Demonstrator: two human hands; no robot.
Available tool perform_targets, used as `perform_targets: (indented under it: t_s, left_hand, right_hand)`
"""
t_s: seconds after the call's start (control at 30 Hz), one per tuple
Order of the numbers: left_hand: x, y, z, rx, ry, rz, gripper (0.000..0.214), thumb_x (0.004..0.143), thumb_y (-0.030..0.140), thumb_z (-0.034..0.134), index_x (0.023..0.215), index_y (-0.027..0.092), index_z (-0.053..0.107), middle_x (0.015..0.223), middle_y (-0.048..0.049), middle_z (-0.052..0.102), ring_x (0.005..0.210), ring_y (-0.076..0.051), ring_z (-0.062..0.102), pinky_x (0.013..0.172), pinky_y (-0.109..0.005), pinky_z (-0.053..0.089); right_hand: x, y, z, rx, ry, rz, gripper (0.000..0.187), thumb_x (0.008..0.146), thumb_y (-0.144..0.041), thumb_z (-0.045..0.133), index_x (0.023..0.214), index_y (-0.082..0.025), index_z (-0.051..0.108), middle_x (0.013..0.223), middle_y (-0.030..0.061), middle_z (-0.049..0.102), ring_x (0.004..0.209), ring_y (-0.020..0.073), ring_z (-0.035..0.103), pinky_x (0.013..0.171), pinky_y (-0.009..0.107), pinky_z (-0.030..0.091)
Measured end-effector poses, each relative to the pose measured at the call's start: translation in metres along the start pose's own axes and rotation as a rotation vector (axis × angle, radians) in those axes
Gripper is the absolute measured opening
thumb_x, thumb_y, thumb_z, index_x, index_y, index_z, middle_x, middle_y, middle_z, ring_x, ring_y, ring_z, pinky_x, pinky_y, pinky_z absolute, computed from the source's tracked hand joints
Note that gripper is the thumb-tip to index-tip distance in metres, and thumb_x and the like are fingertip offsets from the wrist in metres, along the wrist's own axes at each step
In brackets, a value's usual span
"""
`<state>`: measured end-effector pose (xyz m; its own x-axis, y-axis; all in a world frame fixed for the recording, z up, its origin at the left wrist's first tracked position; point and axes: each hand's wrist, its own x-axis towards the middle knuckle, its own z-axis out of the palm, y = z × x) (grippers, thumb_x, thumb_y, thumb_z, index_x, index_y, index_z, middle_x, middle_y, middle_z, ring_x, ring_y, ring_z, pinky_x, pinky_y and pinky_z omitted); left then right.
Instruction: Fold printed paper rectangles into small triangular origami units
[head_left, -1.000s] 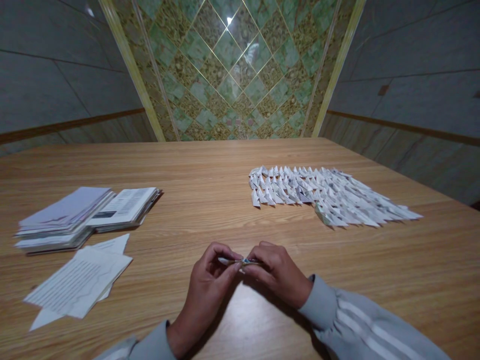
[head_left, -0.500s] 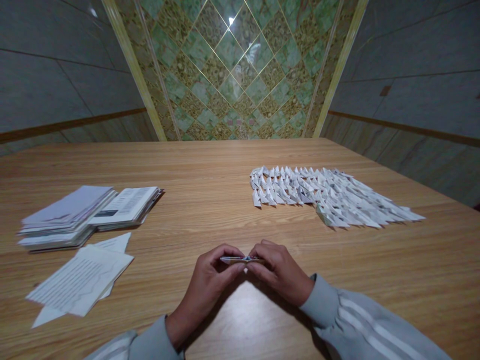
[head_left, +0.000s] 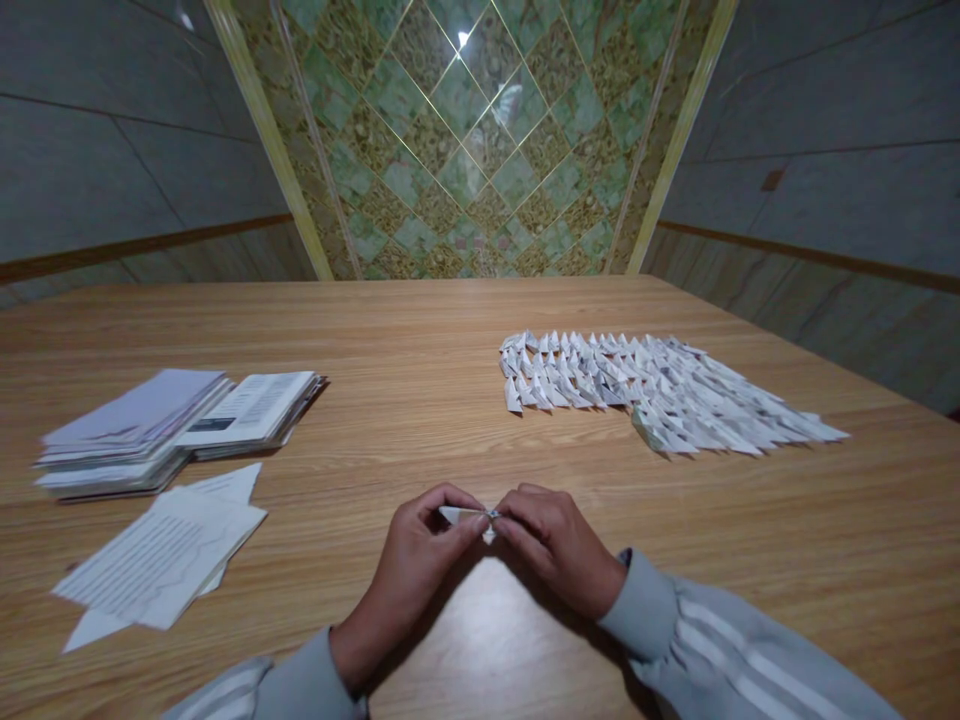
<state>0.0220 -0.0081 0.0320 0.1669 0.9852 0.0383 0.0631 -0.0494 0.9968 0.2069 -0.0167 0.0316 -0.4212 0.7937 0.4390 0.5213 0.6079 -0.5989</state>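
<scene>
Between my two hands is a small folded piece of paper [head_left: 454,515], pale with darker marks. My left hand [head_left: 431,545] pinches its left part between thumb and fingers, and a white flap shows there. My right hand [head_left: 559,545] is closed on its right end, with the fingertips covering much of that side. A small white point of the paper sticks out below the fingertips. Both hands meet just above the wooden table [head_left: 420,400], near its front.
Rows of folded paper pieces [head_left: 712,400] stand tightly together at the right. To the left are a thick stack of paper sheets [head_left: 135,420] and a lower printed stack [head_left: 251,410]. Loose printed sheets [head_left: 161,555] overlap in front of them.
The folded paper has tilted or turned in my fingers, so its white flap and lower point show more. My hands have barely shifted otherwise.
</scene>
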Motion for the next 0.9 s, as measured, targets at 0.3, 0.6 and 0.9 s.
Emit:
perform_targets:
  t_s: [0.3,0.6,0.9]
  left_hand:
    - [-0.0038,0.0022,-0.0012,-0.046,-0.072,-0.004,0.018,0.074,0.031,0.077,0.068,0.015,0.072,0.064,-0.0053,0.069,0.062,-0.018,0.061,0.060,-0.027,0.048]
    - [0.0009,0.0005,0.0013,-0.164,-0.117,-0.089,0.020,0.069,0.031,0.082,0.073,0.016,0.069,0.064,-0.0014,0.067,0.060,-0.014,0.058,0.058,-0.023,0.046]
    - [0.0046,0.0029,-0.0023,-0.134,-0.015,-0.088,0.022,0.066,0.032,0.083,0.065,0.015,0.069,0.059,-0.0031,0.067,0.055,-0.015,0.059,0.054,-0.025,0.047]
  right_hand:
    - [0.0005,-0.0010,-0.0010,0.081,-0.063,0.129,0.027,0.095,-0.030,0.052,0.073,-0.018,0.060,0.064,-0.0003,0.061,0.059,0.0124,0.054,0.056,0.022,0.033]
    - [0.0011,0.0010,-0.0020,0.118,-0.033,0.100,0.034,0.098,-0.032,0.047,0.069,-0.018,0.056,0.061,-0.0015,0.057,0.057,0.0117,0.052,0.055,0.022,0.032]
    - [0.0025,0.0005,-0.0047,0.168,-0.087,0.168,0.021,0.095,-0.028,0.052,0.078,-0.018,0.058,0.064,-0.0023,0.060,0.058,0.0121,0.054,0.055,0.021,0.032]
